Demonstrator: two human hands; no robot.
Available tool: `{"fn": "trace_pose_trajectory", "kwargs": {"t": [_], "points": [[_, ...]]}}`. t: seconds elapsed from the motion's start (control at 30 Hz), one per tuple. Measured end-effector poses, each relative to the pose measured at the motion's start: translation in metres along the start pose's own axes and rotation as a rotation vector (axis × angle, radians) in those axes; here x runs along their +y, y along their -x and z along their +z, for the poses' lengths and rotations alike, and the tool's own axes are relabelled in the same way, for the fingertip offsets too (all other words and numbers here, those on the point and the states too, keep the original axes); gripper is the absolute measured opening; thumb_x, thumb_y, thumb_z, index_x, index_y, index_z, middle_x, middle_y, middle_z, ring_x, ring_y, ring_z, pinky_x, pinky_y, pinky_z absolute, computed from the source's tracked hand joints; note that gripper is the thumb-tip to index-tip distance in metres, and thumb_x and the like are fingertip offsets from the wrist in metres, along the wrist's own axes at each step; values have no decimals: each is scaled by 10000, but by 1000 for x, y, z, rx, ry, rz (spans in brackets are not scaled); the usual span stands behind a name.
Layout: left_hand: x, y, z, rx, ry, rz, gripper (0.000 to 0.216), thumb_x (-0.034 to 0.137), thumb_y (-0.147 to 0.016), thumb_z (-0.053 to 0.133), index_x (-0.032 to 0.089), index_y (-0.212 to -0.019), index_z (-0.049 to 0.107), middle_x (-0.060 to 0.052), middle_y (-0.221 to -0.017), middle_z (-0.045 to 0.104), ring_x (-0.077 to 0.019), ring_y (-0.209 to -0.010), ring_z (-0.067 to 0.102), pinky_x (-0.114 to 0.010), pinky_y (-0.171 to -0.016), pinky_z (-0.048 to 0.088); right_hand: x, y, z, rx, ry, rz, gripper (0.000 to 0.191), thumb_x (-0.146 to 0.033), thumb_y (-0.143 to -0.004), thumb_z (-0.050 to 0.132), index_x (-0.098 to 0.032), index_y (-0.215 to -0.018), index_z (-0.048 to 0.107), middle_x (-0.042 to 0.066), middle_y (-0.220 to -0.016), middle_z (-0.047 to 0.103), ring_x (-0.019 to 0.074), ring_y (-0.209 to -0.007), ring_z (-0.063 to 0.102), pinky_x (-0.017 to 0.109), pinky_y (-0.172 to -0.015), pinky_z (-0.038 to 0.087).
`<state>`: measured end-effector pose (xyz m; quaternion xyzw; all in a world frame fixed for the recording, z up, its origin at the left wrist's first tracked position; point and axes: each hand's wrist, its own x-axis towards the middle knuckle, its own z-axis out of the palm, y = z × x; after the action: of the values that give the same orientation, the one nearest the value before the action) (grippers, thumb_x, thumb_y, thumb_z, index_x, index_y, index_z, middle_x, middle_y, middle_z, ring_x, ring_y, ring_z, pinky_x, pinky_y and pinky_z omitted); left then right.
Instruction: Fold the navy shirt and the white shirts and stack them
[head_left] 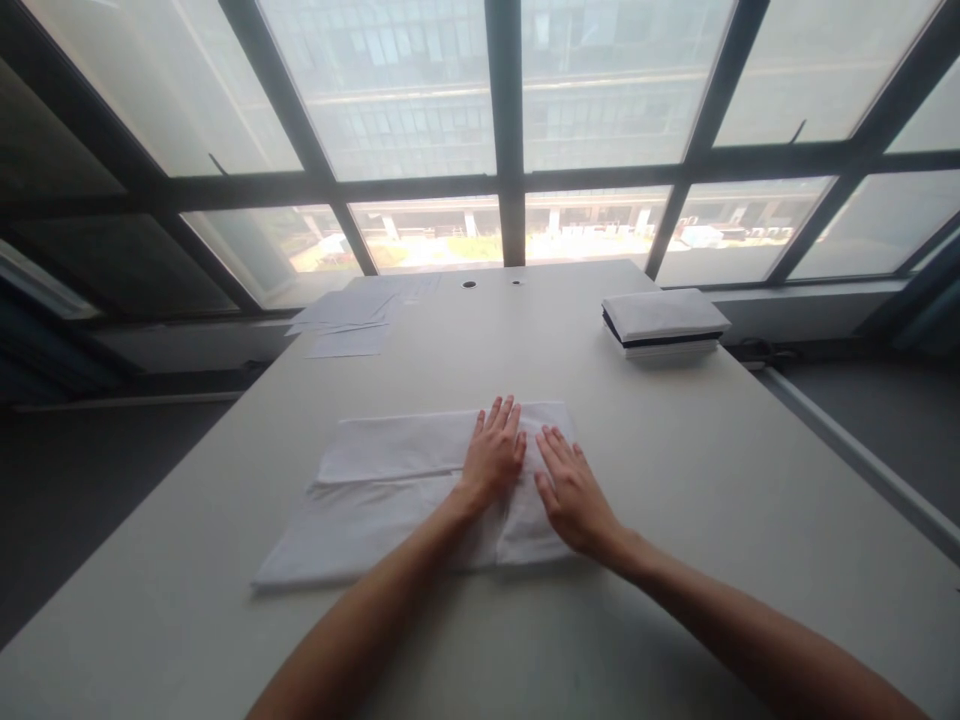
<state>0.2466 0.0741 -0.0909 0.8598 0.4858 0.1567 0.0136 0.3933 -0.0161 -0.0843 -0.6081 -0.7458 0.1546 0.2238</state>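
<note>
A white folded cloth (390, 515), perhaps a garment, lies flat across the near middle of the table. Its long edges are turned in to meet along a seam, and its right end is folded over toward the left. My left hand (495, 452) rests palm down on the cloth beside that fold, fingers stretched out toward the window. Close on its right, my right hand (574, 492) lies flat on the folded right end, with the fingers extended and pointing up and left. Neither hand grips anything.
The white table (487, 345) reaches toward large windows. A stack of folded white and dark cloth (667, 318) sits at the back right. Several sheets of paper (349, 308) lie at the back left. A round cable hole (469, 285) is near the far edge.
</note>
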Motion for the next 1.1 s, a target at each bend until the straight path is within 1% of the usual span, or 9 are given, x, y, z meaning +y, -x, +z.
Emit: {"fn": "trace_pose_trajectory", "kwargs": {"t": [0.13,0.23,0.4,0.57,0.67,0.73,0.83,0.93,1.1], "points": [[14,7,4,-63,-56,34,572,354,-1009,351,147,-1541,330,-105,-1622,275,-260,-1511,193,-489,-1212,209,32,-55,-10,71,115,46,635,-181,-940,291,-71,-1564,249,128,-1642,198,217,-1528,105,479,-1218,148],[15,11,13,-117,-74,33,596,405,-1010,353,140,-1543,328,-113,-1625,263,-278,-1512,189,-517,-1202,226,50,-80,-4,-15,209,-8,599,-279,-991,268,-71,-1552,283,130,-1637,209,226,-1526,118,513,-1218,92],[13,12,16,-119,-53,21,602,415,-1009,365,154,-1549,317,-101,-1632,241,-265,-1515,177,-513,-1209,206,66,-85,7,-60,276,15,617,-415,-1023,233,-112,-1559,278,117,-1638,200,218,-1524,130,558,-1207,43],[14,12,14,-128,-36,11,607,424,-1007,367,166,-1553,308,-80,-1642,215,-252,-1521,156,-498,-1219,187,86,-90,-9,-70,283,154,630,-408,-1022,245,-77,-1557,262,160,-1630,204,263,-1519,150,609,-1189,21],[14,11,15,-127,-39,4,598,419,-1010,357,177,-1554,305,-69,-1644,216,-249,-1523,144,-489,-1221,187,81,-82,-19,20,255,181,624,-361,-1016,242,-56,-1560,239,163,-1636,173,269,-1523,122,613,-1189,55],[14,11,16,-125,-39,3,586,414,-1016,343,186,-1555,304,-63,-1644,220,-248,-1523,144,-488,-1222,187,66,-64,-19,70,233,119,616,-324,-1010,231,-65,-1568,219,144,-1644,152,247,-1528,103,581,-1202,83],[14,11,16,-131,-32,7,573,407,-1026,316,184,-1554,310,-66,-1643,224,-250,-1523,145,-494,-1222,179,38,-24,-6,29,209,-38,630,-324,-1000,262,-87,-1580,194,116,-1652,123,223,-1532,67,528,-1221,98],[13,11,16,-130,-27,14,566,398,-1033,297,172,-1551,317,-71,-1642,223,-248,-1524,140,-497,-1221,177,21,6,8,-26,240,-103,664,-303,-964,353,-77,-1574,221,131,-1651,116,240,-1532,46,520,-1227,67],[14,11,16,-115,-33,14,578,429,-1025,327,176,-1544,332,-74,-1639,233,-248,-1519,163,-495,-1218,191,25,12,15,-26,274,-78,665,-284,-947,387,-72,-1564,255,136,-1650,93,252,-1532,33,529,-1226,48]]}}
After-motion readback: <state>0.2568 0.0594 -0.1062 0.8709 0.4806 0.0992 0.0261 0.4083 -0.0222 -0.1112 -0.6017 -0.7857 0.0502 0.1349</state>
